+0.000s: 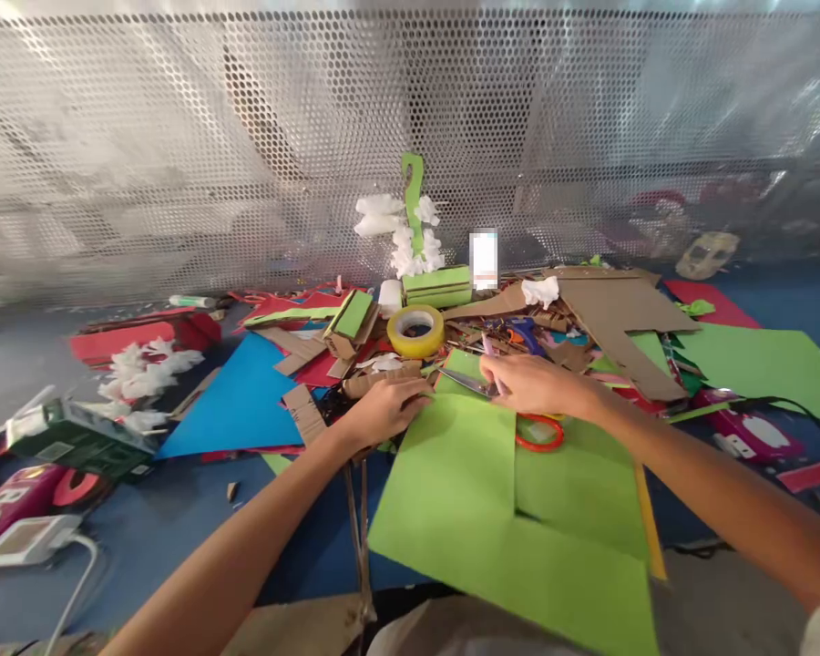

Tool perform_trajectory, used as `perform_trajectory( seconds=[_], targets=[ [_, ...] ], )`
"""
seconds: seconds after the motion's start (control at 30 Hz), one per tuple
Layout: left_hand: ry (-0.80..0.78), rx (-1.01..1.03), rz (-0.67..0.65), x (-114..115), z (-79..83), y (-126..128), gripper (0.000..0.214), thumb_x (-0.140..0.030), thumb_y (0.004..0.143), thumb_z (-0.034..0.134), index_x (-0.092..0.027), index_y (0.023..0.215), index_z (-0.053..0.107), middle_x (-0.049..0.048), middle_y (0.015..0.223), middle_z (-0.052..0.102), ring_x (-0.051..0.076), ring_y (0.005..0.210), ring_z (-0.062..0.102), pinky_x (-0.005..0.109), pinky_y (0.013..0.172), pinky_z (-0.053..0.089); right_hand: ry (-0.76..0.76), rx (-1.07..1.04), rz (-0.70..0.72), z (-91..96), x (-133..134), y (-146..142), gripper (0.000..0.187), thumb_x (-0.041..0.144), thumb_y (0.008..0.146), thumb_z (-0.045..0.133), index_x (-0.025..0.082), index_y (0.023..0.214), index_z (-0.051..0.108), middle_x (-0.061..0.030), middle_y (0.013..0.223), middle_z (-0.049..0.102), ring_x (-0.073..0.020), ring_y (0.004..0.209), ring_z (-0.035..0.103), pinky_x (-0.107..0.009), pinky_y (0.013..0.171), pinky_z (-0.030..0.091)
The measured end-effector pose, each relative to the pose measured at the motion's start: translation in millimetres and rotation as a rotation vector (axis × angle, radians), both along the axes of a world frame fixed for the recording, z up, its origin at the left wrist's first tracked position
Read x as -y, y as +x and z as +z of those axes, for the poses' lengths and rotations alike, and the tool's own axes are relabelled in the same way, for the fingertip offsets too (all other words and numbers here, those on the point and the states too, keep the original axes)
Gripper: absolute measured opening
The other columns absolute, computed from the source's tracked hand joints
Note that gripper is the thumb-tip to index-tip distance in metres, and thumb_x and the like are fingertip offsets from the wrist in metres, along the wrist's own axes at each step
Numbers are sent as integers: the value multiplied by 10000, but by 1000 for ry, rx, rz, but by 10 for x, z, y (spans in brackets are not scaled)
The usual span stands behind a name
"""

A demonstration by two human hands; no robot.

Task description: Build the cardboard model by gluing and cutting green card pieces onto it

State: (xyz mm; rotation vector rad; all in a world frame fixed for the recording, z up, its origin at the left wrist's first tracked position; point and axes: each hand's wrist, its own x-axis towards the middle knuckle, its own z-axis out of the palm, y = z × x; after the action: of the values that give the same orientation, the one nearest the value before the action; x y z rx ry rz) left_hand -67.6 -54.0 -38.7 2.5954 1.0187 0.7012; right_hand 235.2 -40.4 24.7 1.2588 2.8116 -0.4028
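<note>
A large green paper sheet, with a cut slit running up from its middle, spreads before me, tilting toward my lap. My left hand has its fingers curled at the sheet's upper left edge; the thumb is hidden. My right hand is closed around a slim pink pen over the sheet's top edge. Beneath this hand lie scissors, their metal blades pointing left and a red handle loop showing below; the hand covers their middle. A smaller green piece lies just beyond the blades.
Yellow tape roll, cardboard scraps, blue paper and a blue glue gun crowd the table. A green model with white tufts stands by the perforated metal screen. At left sit a dark green box and white cable.
</note>
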Motion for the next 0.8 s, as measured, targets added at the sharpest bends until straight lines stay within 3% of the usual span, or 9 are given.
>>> perform_trajectory(
  seconds=[0.1, 0.2, 0.33, 0.4, 0.5, 0.6, 0.8],
  targets=[
    [-27, 9, 39, -13, 8, 5, 196, -285, 1022, 562, -203, 1064, 734, 70, 1006, 792, 220, 905, 741, 297, 812, 536, 61, 40, -27, -59, 57, -75, 270, 280, 861, 712, 229, 1011, 492, -53, 935, 685, -225, 805, 612, -296, 631, 290],
    [-59, 10, 62, -11, 37, 1, 196, -296, 1016, 567, -202, 1045, 737, 65, 982, 781, 210, 878, 722, 290, 794, 513, 143, 98, -68, -115, 78, -128, 180, 257, 923, 642, 185, 1055, 543, -105, 940, 711, -256, 836, 643, -324, 665, 300],
    [-109, 71, 73, -7, 79, -1, 199, -310, 1014, 563, -200, 1019, 728, 65, 975, 768, 199, 874, 702, 282, 781, 491, 110, 166, -97, -72, 106, -75, 446, 286, 942, 617, 83, 1327, 524, -152, 941, 744, -286, 798, 677, -341, 642, 299],
    [-158, 109, 98, -7, 95, 12, 189, -323, 1004, 572, -197, 979, 711, 51, 916, 746, 184, 819, 674, 274, 749, 478, 106, 186, -159, 27, 105, 38, 500, 217, 906, 602, 82, 1377, 500, -146, 940, 750, -272, 764, 682, -329, 628, 301],
    [-293, 166, 169, -20, 123, 42, 211, -370, 975, 598, -189, 889, 664, 1, 725, 649, 148, 655, 576, 254, 638, 427, 103, 198, -244, 232, 53, 302, 369, 214, 914, 561, 134, 1274, 550, -110, 880, 731, -246, 708, 664, -312, 610, 300],
    [-367, 234, 210, -71, 184, 47, 259, -428, 934, 641, -183, 852, 637, -24, 656, 575, 127, 591, 494, 242, 574, 374, 116, 265, -353, 410, -94, 609, 406, 217, 909, 558, 129, 1305, 532, -142, 925, 723, -268, 736, 669, -313, 596, 293],
    [-493, 516, 149, -282, 292, 30, 411, -578, 910, 669, -181, 830, 597, -2, 724, 615, 131, 639, 545, 251, 618, 447, 106, 330, -509, 442, -417, 1025, 316, 256, 898, 585, 151, 1196, 581, -130, 865, 704, -278, 717, 662, -309, 589, 312]
  ],
)
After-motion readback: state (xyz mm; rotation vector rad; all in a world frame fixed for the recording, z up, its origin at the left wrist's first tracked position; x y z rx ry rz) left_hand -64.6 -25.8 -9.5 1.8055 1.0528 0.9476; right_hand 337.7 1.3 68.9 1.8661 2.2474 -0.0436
